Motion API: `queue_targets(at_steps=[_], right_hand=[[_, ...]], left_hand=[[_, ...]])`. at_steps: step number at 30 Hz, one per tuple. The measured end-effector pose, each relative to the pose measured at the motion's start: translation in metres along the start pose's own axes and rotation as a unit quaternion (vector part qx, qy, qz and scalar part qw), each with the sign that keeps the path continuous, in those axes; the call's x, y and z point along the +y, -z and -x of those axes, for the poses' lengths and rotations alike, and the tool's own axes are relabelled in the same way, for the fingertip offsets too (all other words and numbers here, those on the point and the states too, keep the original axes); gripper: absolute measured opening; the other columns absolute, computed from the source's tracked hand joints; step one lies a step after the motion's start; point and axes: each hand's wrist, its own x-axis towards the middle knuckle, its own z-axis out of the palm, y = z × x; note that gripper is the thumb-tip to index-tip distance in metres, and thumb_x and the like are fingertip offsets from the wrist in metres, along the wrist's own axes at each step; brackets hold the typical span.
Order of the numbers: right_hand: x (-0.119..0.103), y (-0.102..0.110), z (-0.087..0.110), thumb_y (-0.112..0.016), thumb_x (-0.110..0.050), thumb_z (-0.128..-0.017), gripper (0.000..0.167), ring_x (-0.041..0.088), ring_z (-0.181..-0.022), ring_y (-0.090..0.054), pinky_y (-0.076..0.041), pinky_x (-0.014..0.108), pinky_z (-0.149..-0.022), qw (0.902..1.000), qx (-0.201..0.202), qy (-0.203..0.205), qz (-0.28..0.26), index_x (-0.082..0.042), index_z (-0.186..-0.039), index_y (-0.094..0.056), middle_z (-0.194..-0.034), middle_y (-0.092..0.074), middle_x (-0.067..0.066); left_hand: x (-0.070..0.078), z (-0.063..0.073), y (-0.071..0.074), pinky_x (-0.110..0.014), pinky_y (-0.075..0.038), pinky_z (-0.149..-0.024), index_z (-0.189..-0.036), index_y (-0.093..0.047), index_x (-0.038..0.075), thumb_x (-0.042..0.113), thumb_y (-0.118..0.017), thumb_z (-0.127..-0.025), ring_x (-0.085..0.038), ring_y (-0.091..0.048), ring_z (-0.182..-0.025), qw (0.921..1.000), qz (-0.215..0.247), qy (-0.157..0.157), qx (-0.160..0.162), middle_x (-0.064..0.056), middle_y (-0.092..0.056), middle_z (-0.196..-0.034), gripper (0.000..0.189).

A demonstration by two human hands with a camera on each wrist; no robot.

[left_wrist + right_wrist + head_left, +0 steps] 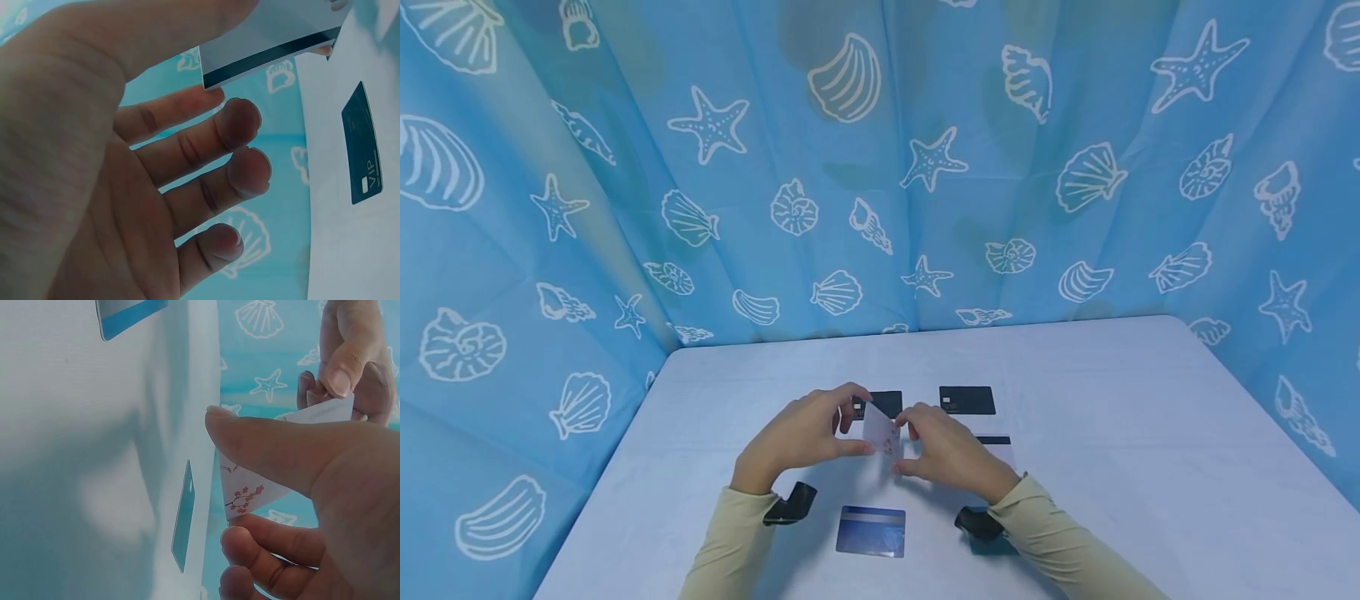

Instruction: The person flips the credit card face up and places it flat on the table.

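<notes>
Beige left sleeve (726, 546) and beige right sleeve (1067, 542): running in behind the fingers. Blue card (871, 532): lying flat on the near side of both hands' fingers, a gap separating them. Teal card (992, 546): lying on the near side of the right fingers, partly hiding under a black wrist piece (979, 523). Flowered card (880, 433): tilting up between the hands. Left hand (801, 433): thumb and forefinger parting narrowly, pinching one end; remaining fingers spreading loosely, touching nothing. Right hand (951, 454): thumb and forefinger pinching the opposite end. First black card (889, 403): lying just beyond the left fingertips, partly hidden. Second black card (967, 400): lying beyond the right fingers, all edges showing. Striped card (997, 450): peeking out right of the right fingers. White tabletop (1120, 400): stretching wide on both outer sides of the fingers, its far edge running well beyond them.
</notes>
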Motion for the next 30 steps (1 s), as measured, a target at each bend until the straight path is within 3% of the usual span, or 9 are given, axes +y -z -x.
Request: queue_targets(at_steps=[6,20,30], right_hand=[[-0.0010,0.0001,-0.0001,-0.092,-0.031,-0.078,0.059,0.016,-0.085,-0.054,-0.051,0.032,-0.074,0.9999,-0.005,-0.015,-0.002,-0.010,-0.126,-0.066,-0.101,-0.062,0.006],[0.0010,-0.0009,-0.0020,-0.093,-0.030,-0.077,0.059,0.015,-0.084,-0.054,-0.050,0.030,-0.071,0.9997,0.000,-0.025,0.005,-0.011,-0.126,-0.066,-0.099,-0.061,0.003],[0.0016,-0.0008,-0.0013,-0.092,-0.029,-0.077,0.059,0.016,-0.086,-0.054,-0.049,0.032,-0.074,0.9997,-0.002,-0.024,0.008,-0.010,-0.127,-0.066,-0.100,-0.062,0.004]], left_hand=[[-0.0015,0.0019,0.0013,-0.028,-0.049,-0.063,-0.136,-0.060,0.020,0.040,-0.090,-0.079,-0.014,-0.057,-0.073,0.9998,-0.003,0.019,-0.001,0.003,-0.065,-0.089,0.067],[-0.0093,0.0046,0.0011,-0.027,-0.044,-0.059,-0.132,-0.061,0.018,0.033,-0.090,-0.079,-0.012,-0.054,-0.067,0.9991,-0.031,0.028,-0.009,0.005,-0.061,-0.082,0.062],[-0.0089,0.0034,-0.0014,-0.029,-0.046,-0.062,-0.129,-0.062,0.019,0.033,-0.091,-0.078,-0.014,-0.055,-0.069,0.9969,-0.038,0.062,-0.028,0.003,-0.060,-0.082,0.060]])
